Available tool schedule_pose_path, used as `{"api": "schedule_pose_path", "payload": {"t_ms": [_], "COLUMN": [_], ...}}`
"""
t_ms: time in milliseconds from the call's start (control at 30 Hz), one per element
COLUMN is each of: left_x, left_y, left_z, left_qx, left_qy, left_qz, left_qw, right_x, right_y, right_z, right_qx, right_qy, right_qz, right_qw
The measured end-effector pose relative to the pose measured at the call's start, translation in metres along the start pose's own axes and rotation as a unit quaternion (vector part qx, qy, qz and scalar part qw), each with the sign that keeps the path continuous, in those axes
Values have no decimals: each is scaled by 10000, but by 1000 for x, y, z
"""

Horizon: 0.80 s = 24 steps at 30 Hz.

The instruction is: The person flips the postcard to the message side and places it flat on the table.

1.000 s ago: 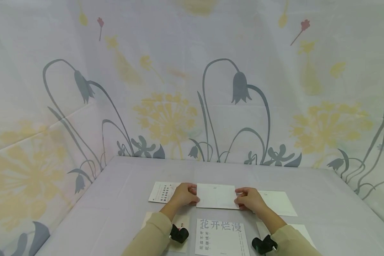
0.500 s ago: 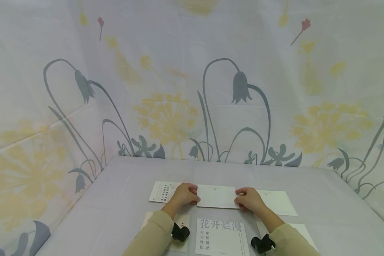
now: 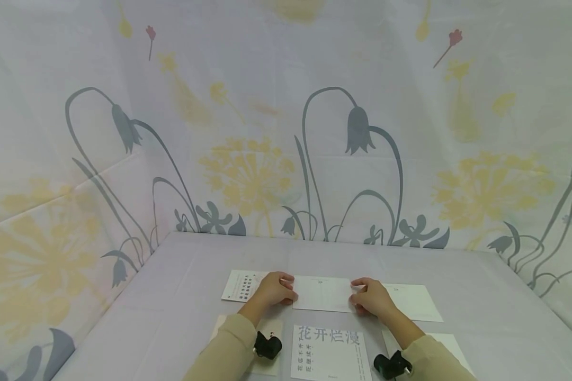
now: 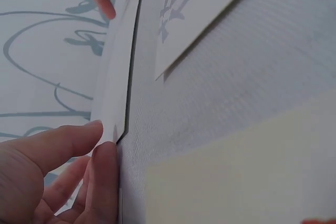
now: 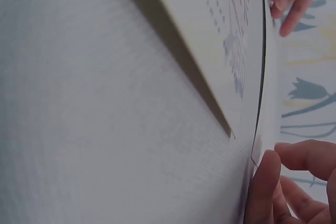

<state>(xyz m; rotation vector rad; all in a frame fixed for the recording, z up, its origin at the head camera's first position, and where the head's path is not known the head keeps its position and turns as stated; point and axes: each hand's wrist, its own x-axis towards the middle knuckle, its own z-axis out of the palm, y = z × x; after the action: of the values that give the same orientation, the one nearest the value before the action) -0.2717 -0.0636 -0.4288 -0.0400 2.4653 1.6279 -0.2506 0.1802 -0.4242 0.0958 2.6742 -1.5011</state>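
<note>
In the head view, a blank-looking white middle card (image 3: 321, 295) lies at the centre of the far row, its short sides between the left hand (image 3: 274, 291) and the right hand (image 3: 373, 297). On each hand the thumb and forefinger are spread apart, their tips at the card's short edge. Behind its far edge the pale tablecloth (image 3: 362, 259) runs broadly back to the flowered wall cloth (image 3: 276, 53); a narrow strip separates its near edge from the front middle card (image 3: 331, 357). The back-left card (image 3: 242, 286) and back-right card (image 3: 414, 302) lie partly behind the hands, while the arms overlap the cream front-left card (image 3: 267, 366) and the front-right card (image 3: 450, 346).

The front middle card reads 花开烂漫 in large grey characters, with smaller lines below, apparently 花店不开 and 花继续开. The middle card bears one tiny mark, too small to read, as are the back-left card's black columns.

In the left wrist view, the left thumb and forefinger meet the middle card near its corner, tips slightly apart. The front middle card's corner points into bare cloth.

In the right wrist view, the right fingertips sit similarly at the opposite end; the lettering there is too oblique to read.
</note>
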Motion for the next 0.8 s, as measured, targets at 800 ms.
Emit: {"api": "schedule_pose_path", "payload": {"t_ms": [800], "left_x": [-20], "left_y": [6], "left_z": [-12], "left_qx": [-650], "left_qy": [-246], "left_qz": [500], "left_qw": [9963], "right_x": [-12], "right_y": [-6], "right_z": [-6], "right_qx": [466], "right_qy": [19], "right_qz": [-474], "right_qw": [9978]}}
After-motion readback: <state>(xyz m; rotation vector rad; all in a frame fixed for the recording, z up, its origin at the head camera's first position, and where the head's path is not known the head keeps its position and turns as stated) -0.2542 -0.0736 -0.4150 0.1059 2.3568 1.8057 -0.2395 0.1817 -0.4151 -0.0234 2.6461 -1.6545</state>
